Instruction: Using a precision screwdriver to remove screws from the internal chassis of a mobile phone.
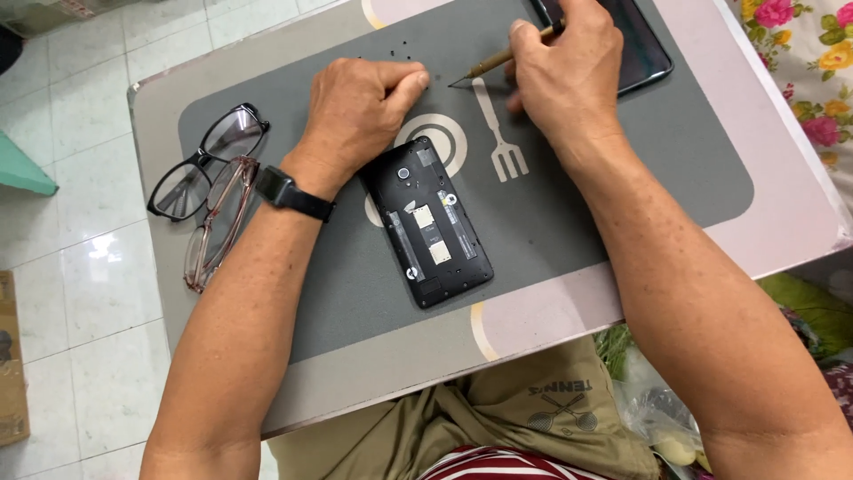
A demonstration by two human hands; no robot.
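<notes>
**Screwdriver tip on the mat, opened phone below your hands**

Your right hand point(569, 67) is closed around a thin brass-coloured screwdriver point(498, 62), gripped like a pen, with its dark tip touching the grey mat point(622, 178) just left of the printed fork outline. Your left hand point(364, 111) rests on the mat beside that tip, fingers curled in and thumb pressed against the forefinger in a pinch (whether anything sits between them, you cannot tell from here). A black watch point(293, 194) wraps your left wrist.

Just below your left hand, the black phone point(433, 222) lies face down with its back cover off, showing the card slots and inner frame; it sits tilted on the mat, partly over the printed plate ring. A few tiny dark screws point(395, 49) are scattered on the mat above your left knuckles. At the top edge, behind your right hand, a dark glossy panel point(644, 44) lies flat.

To the left, two pairs of glasses rest on the table: black-framed glasses point(206, 160) and, touching them from below, pink-framed glasses point(218, 222)
</notes>
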